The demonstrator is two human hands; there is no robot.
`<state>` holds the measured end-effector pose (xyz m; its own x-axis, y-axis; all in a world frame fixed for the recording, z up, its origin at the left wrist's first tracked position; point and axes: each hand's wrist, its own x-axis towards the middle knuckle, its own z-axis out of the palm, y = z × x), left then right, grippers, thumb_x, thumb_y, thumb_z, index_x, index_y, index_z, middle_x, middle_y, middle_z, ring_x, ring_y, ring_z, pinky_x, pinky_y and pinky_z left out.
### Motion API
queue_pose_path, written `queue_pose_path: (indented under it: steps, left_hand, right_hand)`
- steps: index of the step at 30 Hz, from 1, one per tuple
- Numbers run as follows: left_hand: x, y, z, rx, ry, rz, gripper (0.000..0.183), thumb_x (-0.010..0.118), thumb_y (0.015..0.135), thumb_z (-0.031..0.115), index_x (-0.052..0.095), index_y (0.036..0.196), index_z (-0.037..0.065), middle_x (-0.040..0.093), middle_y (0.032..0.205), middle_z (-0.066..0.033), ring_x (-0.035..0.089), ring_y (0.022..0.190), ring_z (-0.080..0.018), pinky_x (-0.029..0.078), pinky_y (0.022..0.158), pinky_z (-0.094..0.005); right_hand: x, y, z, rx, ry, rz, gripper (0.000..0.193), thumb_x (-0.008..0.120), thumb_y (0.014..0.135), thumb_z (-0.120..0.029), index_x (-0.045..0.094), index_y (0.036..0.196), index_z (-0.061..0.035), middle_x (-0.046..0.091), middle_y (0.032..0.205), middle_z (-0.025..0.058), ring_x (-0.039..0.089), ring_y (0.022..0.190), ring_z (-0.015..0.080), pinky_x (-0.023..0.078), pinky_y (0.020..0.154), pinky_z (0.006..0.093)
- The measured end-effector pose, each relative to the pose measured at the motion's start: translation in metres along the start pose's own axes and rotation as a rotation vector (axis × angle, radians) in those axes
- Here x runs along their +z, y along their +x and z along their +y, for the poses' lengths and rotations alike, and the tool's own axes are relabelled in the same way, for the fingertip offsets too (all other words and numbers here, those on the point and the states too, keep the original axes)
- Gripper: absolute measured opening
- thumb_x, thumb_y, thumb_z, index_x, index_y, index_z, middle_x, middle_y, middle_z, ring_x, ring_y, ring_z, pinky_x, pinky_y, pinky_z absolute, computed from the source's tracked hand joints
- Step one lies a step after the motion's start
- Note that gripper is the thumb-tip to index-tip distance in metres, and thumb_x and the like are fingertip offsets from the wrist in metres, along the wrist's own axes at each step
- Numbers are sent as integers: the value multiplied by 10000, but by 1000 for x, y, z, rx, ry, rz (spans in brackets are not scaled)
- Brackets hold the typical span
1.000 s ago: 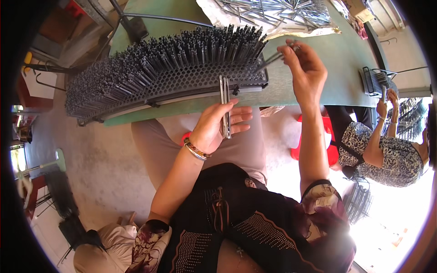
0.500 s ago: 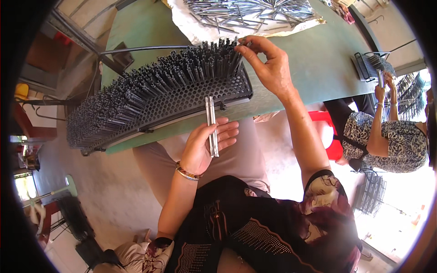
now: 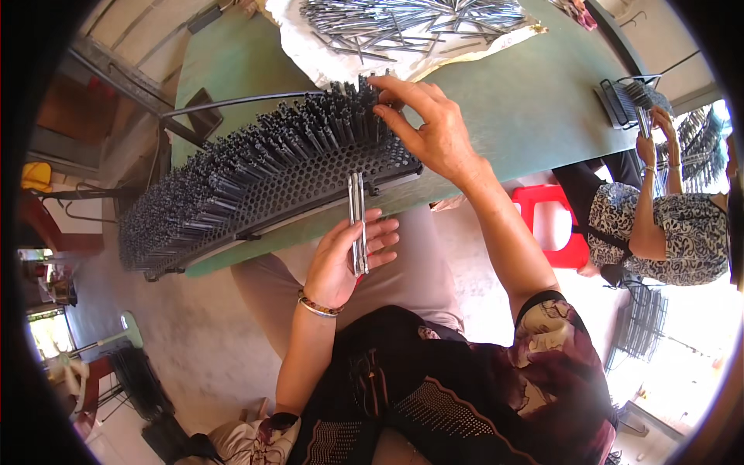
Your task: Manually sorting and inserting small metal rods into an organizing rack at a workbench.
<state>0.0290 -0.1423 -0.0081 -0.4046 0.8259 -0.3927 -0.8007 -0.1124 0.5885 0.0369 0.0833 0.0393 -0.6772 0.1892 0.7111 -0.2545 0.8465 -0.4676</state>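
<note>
Across my palm, my left hand (image 3: 345, 248) holds a few slim metal rods (image 3: 357, 221) under the thumb, the other fingers spread. They stand upright in front of a long black perforated rack (image 3: 310, 177). Many dark rods (image 3: 263, 143) fill the rack's holes along its far side and left end; bare holes show along the near side. My right hand (image 3: 426, 124) is at the rack's right end, thumb and forefinger closing in at the tops of the standing rods. Whatever sits between those fingertips is too small to make out.
A pile of loose metal rods (image 3: 418, 23) lies on a white sheet (image 3: 298, 46) on the green table (image 3: 535, 101). To the right, a person (image 3: 651, 225) handles rods at a smaller rack (image 3: 618, 105), by a red stool (image 3: 552, 225). A green-topped stand (image 3: 132, 329) is at lower left.
My right hand has shifted left and slightly down, over the rods at the rack's right end. My left hand has moved slightly left, still holding its rods.
</note>
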Motion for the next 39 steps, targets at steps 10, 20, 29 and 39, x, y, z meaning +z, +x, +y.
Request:
queue_pose_path:
  steps: [10,20,29,39]
  left_hand:
    - [-1,-2,-4,70,24,29,332,468,954,148,461,1251,0,583,1155,-217,624,975,-249,546,810,-355]
    - [-12,-5,-9,122,8,5,295,483,952,134,489,1213,-3,589,1153,-199,625,956,-229,542,803,-340]
    - [-7,-9,-8,104,86,-48,348,475,963,173,475,1255,-16,607,1128,-157,621,976,-217,525,825,-337]
    - [-8,-6,-11,95,80,-46,340,469,966,170,478,1250,-15,614,1112,-154,624,961,-207,530,809,-328]
  right_hand:
    - [10,-4,2,-21,-84,-22,308,674,780,-11,641,1082,-64,656,903,94,647,799,218,509,711,310]
    - [3,-30,-44,491,237,-107,204,677,836,-113,668,1010,-8,656,796,27,532,680,60,422,589,214]
    - [20,-53,-51,848,591,-227,199,655,859,-117,658,1006,16,679,828,51,593,707,71,475,577,223]
    - [12,14,-11,-52,-31,-38,166,639,823,-62,664,986,-40,610,932,112,602,725,258,482,644,333]
